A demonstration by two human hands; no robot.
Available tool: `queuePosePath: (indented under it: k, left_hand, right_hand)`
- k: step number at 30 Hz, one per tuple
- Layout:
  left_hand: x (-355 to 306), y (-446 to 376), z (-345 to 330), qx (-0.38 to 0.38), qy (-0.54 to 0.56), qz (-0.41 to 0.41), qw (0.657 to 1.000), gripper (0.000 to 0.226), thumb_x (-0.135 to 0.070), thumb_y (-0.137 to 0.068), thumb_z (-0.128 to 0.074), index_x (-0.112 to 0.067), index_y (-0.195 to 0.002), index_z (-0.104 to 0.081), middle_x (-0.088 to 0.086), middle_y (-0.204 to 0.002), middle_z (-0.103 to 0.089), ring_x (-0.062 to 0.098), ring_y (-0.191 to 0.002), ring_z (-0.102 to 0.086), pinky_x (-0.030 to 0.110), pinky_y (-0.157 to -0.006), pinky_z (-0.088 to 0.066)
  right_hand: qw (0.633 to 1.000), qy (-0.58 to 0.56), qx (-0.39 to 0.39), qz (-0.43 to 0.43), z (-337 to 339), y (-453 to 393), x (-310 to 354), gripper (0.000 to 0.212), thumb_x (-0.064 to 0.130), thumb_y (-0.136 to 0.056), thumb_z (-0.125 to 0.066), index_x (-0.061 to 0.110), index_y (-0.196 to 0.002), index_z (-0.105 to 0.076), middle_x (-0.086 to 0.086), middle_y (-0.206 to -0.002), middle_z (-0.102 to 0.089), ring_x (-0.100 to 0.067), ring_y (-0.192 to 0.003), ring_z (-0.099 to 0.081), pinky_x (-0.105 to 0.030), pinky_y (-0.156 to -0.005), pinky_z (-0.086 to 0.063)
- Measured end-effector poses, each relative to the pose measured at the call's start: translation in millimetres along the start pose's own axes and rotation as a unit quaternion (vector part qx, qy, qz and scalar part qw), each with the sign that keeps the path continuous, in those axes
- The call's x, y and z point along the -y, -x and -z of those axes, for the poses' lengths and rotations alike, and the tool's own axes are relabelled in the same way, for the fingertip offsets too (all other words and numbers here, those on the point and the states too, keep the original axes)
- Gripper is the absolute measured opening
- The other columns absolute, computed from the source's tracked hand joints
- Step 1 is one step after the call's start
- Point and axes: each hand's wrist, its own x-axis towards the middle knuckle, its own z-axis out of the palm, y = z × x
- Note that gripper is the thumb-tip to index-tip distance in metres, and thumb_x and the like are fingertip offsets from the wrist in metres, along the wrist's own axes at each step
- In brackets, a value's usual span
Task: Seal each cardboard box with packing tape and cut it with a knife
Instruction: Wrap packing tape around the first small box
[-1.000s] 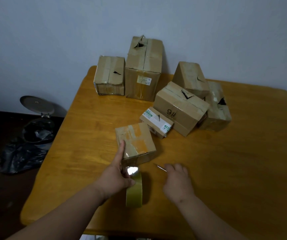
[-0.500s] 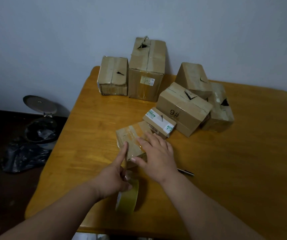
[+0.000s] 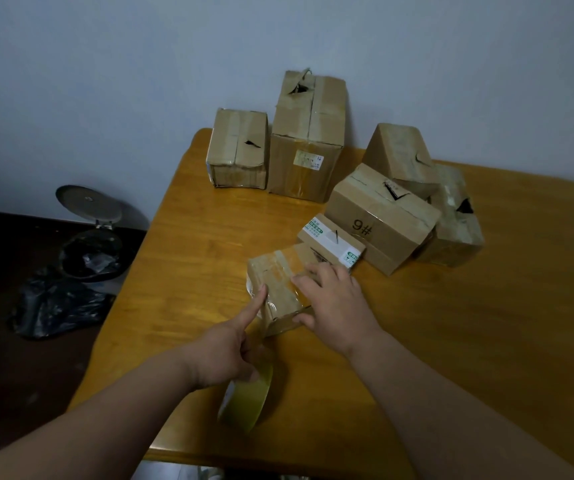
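Note:
A small cardboard box [image 3: 278, 282] with clear tape across its top lies near the middle of the wooden table [image 3: 469, 341]. My right hand [image 3: 337, 306] rests flat on the box's top, fingers spread, thumb against the near edge. My left hand [image 3: 226, 355] grips a yellowish packing tape roll [image 3: 247, 400] standing on edge close to the table's front. Its index finger points forward and touches the box's left edge. A strip of tape runs from the roll up to the box. No knife shows in this frame.
Several other taped boxes crowd the back: a "9#" box [image 3: 379, 216], a white-labelled box [image 3: 330, 240], a tall box [image 3: 308, 140], a squat box [image 3: 238, 148]. An open pedal bin [image 3: 88, 233] and black bag [image 3: 56, 303] sit on the floor, left.
My right hand left the knife on the table and moved forward onto the small box's top. The knife is now out of sight behind my right arm. My left hand kept the roll.

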Motion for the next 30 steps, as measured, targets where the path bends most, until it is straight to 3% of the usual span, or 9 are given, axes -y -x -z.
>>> queuePosePath:
  k: [4,9,12,15,19,22,25,27,30]
  left_hand:
    - [-7.3,4.3,-1.3,-0.004,0.057,0.007,0.998,0.128,0.002,-0.075,-0.079,-0.066,-0.139,0.01,0.009,-0.082,-0.058,0.013,-0.071,-0.058,0.031,-0.073,-0.056]
    - [-11.5,13.2,0.9,-0.005,0.223,0.009,0.975,0.125,0.011,-0.072,-0.077,-0.052,-0.147,0.001,0.006,-0.074,-0.063,0.015,-0.063,-0.059,0.026,-0.061,-0.052]
    - [-16.5,14.0,6.8,-0.038,0.288,0.013,0.957,0.105,0.014,-0.072,-0.075,-0.033,-0.151,-0.023,0.005,-0.071,-0.061,0.018,-0.058,-0.056,0.026,-0.054,-0.049]
    - [-25.0,11.2,11.8,-0.062,0.316,0.015,0.947,0.069,0.013,-0.075,-0.073,-0.016,-0.134,-0.05,0.004,-0.068,-0.058,0.018,-0.055,-0.055,0.026,-0.051,-0.047]
    - [-33.0,9.0,16.6,-0.089,0.34,0.032,0.936,0.033,0.011,-0.082,-0.067,-0.003,-0.111,-0.061,0.002,-0.063,-0.061,0.011,-0.056,-0.061,0.026,-0.05,-0.051]
    - [-35.9,10.0,21.5,-0.092,0.351,0.047,0.931,0.023,0.006,-0.081,-0.07,-0.004,-0.1,-0.061,0.006,-0.069,-0.067,0.014,-0.055,-0.064,0.025,-0.047,-0.052]
    - [-35.5,12.5,28.1,-0.065,0.331,0.071,0.939,0.018,-0.003,-0.084,-0.071,-0.007,-0.097,-0.06,0.012,-0.076,-0.069,0.021,-0.055,-0.066,0.027,-0.047,-0.053]
    - [-32.7,14.0,32.6,-0.047,0.287,0.082,0.953,0.013,-0.012,-0.089,-0.07,-0.008,-0.096,-0.06,0.013,-0.078,-0.071,0.026,-0.059,-0.069,0.027,-0.048,-0.054]
    - [-26.6,15.6,38.6,-0.052,0.212,0.089,0.972,0.01,-0.016,-0.093,-0.066,-0.007,-0.095,-0.062,0.014,-0.08,-0.074,0.021,-0.052,-0.066,0.027,-0.046,-0.052]
  right_hand:
    - [1.0,-0.016,-0.009,-0.015,-5.8,1.1,-0.9,0.067,0.044,-0.075,-0.077,0.036,-0.134,-0.045,0.002,-0.139,-0.042,-0.024,-0.126,-0.038,-0.043,-0.099,-0.04]
    - [0.984,-0.153,-0.021,-0.087,0.5,8.1,3.2,0.066,0.018,-0.08,-0.069,0.039,-0.138,-0.043,0.011,-0.14,-0.035,-0.014,-0.133,-0.023,-0.038,-0.107,-0.029]
    - [0.923,-0.296,-0.101,-0.221,14.5,22.6,15.0,0.039,0.014,-0.083,-0.065,0.035,-0.113,-0.052,0.016,-0.116,-0.045,-0.008,-0.113,-0.04,-0.023,-0.091,-0.042]
    - [0.826,-0.493,-0.008,-0.271,27.5,36.5,37.5,0.003,0.031,-0.094,-0.059,0.031,-0.09,-0.058,0.01,-0.093,-0.061,-0.001,-0.081,-0.059,-0.013,-0.062,-0.044]
    - [0.763,-0.59,0.138,-0.226,35.2,48.6,53.5,0.036,0.069,-0.075,-0.058,0.043,-0.099,-0.059,0.02,-0.096,-0.068,0.006,-0.087,-0.064,-0.02,-0.073,-0.047]
    - [0.721,-0.623,0.189,-0.237,34.6,49.0,55.5,0.069,0.051,-0.067,-0.077,0.032,-0.127,-0.048,0.006,-0.111,-0.071,-0.011,-0.105,-0.066,-0.037,-0.096,-0.05]
    - [0.735,-0.601,0.207,-0.235,37.1,47.5,55.7,0.055,0.024,-0.081,-0.076,0.023,-0.129,-0.049,-0.001,-0.11,-0.072,-0.015,-0.104,-0.068,-0.037,-0.097,-0.051]
    - [0.756,-0.573,0.221,-0.227,40.2,47.5,54.8,0.038,0.021,-0.087,-0.071,0.022,-0.121,-0.056,0.001,-0.108,-0.072,-0.012,-0.101,-0.068,-0.032,-0.092,-0.053]
    - [0.76,-0.561,0.238,-0.224,45.6,46.6,51.1,0.029,0.026,-0.085,-0.072,0.02,-0.112,-0.063,0.0,-0.106,-0.073,-0.015,-0.101,-0.068,-0.036,-0.095,-0.052]
